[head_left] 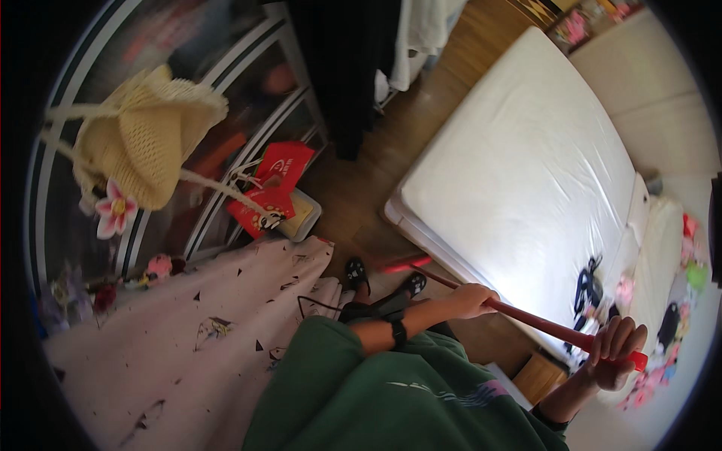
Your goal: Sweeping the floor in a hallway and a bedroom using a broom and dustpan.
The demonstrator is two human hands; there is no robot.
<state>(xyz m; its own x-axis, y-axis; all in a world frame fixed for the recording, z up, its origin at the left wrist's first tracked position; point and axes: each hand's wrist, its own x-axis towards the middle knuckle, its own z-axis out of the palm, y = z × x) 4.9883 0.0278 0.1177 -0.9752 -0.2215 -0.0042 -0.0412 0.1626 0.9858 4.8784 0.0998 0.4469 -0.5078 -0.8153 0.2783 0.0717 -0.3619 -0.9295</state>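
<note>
A long broom (538, 323) with a red handle slants across my front, down toward the floor. Its red head (406, 263) lies low beside the bed, near my feet; blur hides its bristles. My left hand (475, 300) is closed around the middle of the handle, with a dark band on that wrist. Near the handle's bright red upper end, my right hand (618, 347) wraps around it, fingers curled.
A bed with a white mattress (519, 158) stands to the right. Patterned pale cloth (203, 323) hangs at left, near a knitted cream hat (154, 135). Red bags (282, 169) rest by a bin (304, 218). Dark clothing (350, 68) hangs beyond the wooden floor (361, 210).
</note>
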